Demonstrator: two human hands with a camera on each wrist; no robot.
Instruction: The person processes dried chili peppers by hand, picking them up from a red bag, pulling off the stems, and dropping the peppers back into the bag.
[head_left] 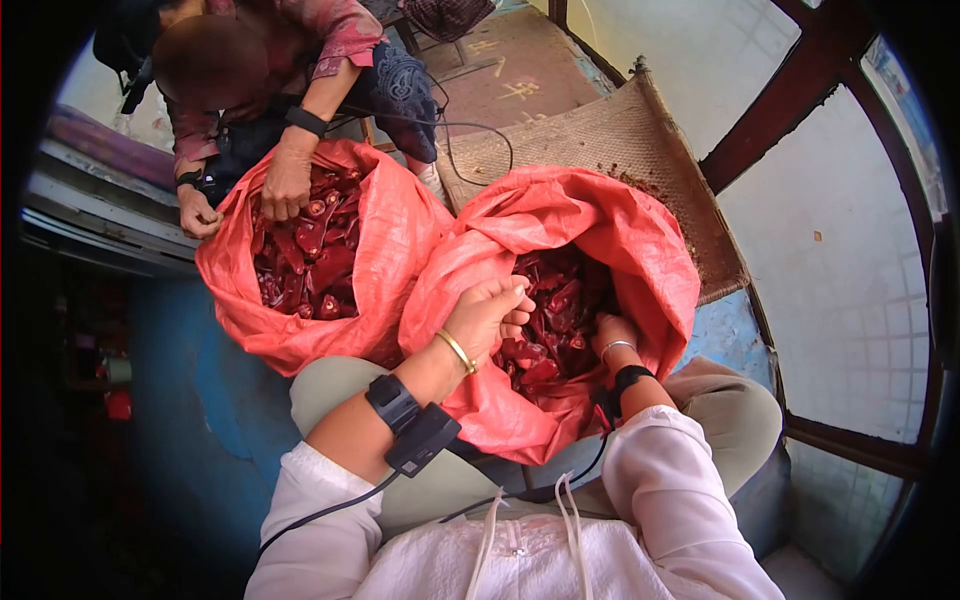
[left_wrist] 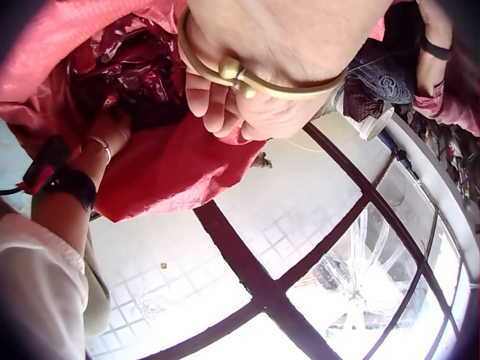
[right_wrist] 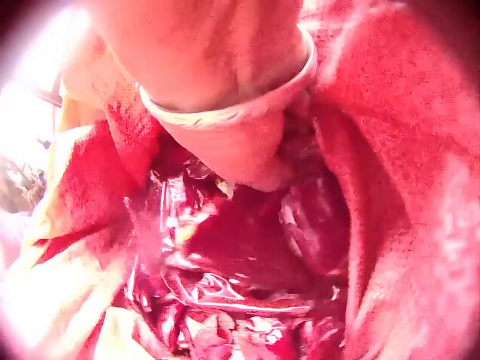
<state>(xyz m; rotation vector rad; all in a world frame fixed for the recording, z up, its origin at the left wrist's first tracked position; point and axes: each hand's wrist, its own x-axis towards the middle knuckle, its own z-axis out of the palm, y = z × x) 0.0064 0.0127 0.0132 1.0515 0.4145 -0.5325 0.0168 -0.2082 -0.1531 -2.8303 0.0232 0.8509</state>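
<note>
A red woven sack (head_left: pixel 610 230) stands open between my knees, filled with dried red chilies (head_left: pixel 560 300). My left hand (head_left: pixel 495 312) hovers at its near-left rim with the fingers curled into a loose fist. The left wrist view shows those fingers (left_wrist: pixel 217 101) bent toward the palm above the sack (left_wrist: pixel 165 169), and nothing shows inside the curl. My right hand (head_left: pixel 612 335) reaches down into the chilies at the sack's right side. In the right wrist view the right hand (right_wrist: pixel 240 150) disappears among the chilies (right_wrist: pixel 240 300), with its fingers hidden.
A second red sack (head_left: pixel 390 220) of chilies stands to the left, touching mine. A person opposite has one hand (head_left: pixel 287 180) in it and the other hand (head_left: pixel 198 212) at its rim. A woven mat (head_left: pixel 600 130) lies behind, and dark window bars (head_left: pixel 800 90) run along the right.
</note>
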